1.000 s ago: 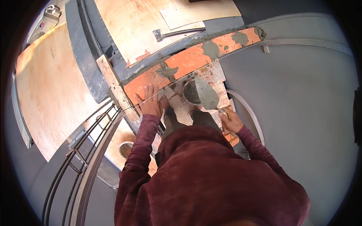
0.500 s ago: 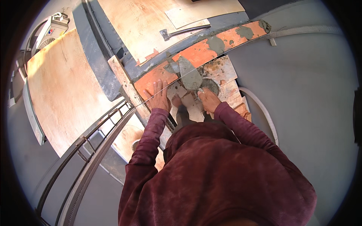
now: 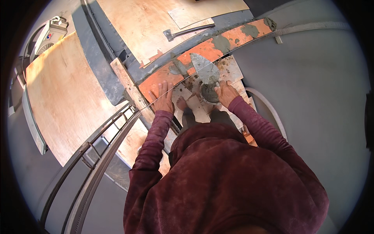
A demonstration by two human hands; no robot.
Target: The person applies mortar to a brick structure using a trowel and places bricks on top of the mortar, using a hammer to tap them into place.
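My left hand (image 3: 163,97) lies flat, fingers spread, pressed on the near end of the long orange brick course (image 3: 202,54) that runs from near left to far right. It holds nothing; the palm simply rests on the brick face, with a thin taut string line (image 3: 183,80) crossing just over my fingers.

My right hand (image 3: 226,93) is closed around the handle of a steel pointed trowel (image 3: 204,68), whose grey, mortar-smeared blade reaches out to the far left of the hand and lies over the edge of the orange bricks. Just near the blade, between my two hands, sits a round dark pan of grey mortar (image 3: 209,93). Patches of wet grey mortar (image 3: 221,43) dot the brick course further right.

Under the pan and my right hand are pale flat stone pieces (image 3: 230,68), splashed with mortar. My bare foot (image 3: 182,104) shows between my arms, near the pan.

Beyond the bricks, a dark metal hammer (image 3: 187,32) lies on a light plywood sheet (image 3: 148,23). To the left is a second broad plywood panel (image 3: 66,97), and a grey metal railing (image 3: 97,152) runs down the near left. A pale hose (image 3: 269,111) curves on the grey floor to my right.
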